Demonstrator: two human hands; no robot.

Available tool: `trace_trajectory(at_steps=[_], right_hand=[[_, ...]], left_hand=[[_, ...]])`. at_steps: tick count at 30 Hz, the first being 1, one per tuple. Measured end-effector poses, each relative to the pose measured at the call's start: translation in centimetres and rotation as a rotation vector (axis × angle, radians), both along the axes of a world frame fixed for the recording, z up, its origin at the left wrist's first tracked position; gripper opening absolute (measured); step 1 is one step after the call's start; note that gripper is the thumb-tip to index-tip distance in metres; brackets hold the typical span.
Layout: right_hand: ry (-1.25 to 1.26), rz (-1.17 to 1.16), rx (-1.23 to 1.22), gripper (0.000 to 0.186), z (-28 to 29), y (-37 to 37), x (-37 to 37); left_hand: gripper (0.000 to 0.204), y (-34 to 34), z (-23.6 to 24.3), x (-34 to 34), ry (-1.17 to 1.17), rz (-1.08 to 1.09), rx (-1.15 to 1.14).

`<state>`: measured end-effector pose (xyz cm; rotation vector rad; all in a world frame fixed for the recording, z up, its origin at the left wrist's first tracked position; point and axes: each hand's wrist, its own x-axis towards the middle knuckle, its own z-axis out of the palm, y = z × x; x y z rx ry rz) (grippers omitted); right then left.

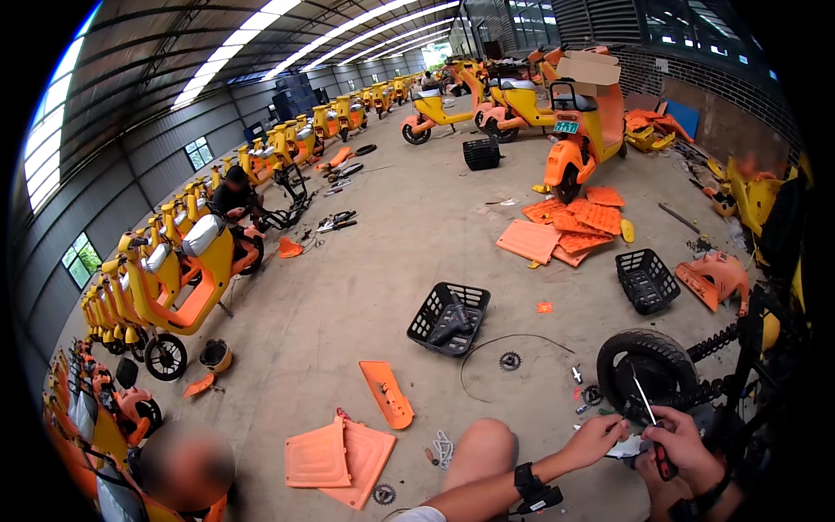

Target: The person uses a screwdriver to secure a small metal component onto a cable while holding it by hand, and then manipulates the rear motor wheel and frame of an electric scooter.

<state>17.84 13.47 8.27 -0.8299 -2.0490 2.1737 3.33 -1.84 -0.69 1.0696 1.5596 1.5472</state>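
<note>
My right hand (683, 439) is wrapped round a screwdriver (666, 465) with a red and black handle, its thin metal shaft pointing up and away. Close beside it, my left hand (600, 437) has its fingers pinched together near the shaft. Something small and dark seems to be at those fingertips, too small to name. Just beyond both hands is a scooter wheel (616, 370) with a black tyre, attached to a dark frame with a coil spring (713, 341). A white piece (624, 447) lies below the hands, partly covered.
A black basket (450, 318) holding a power drill (456, 320) stands ahead; another black basket (648, 280) is right of it. Orange panels (317, 455), a cable (522, 337) and sprockets (510, 361) litter the floor. Yellow scooters (187, 287) line the left. A person (235, 196) crouches there.
</note>
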Motion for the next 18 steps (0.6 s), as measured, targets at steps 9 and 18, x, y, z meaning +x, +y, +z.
trace_trajectory(at_steps=[9,18], right_hand=[[0.042,-0.285,-0.261,0.024,0.7,-1.7,-1.0],[0.004,-0.158,-0.157,0.022,-1.3,-1.4,-1.7]], left_hand=[[0.024,0.1,0.6,1.3,0.217,-0.114,0.107],[0.018,-0.3,1.5,2.4,0.238,-0.176,0.177]])
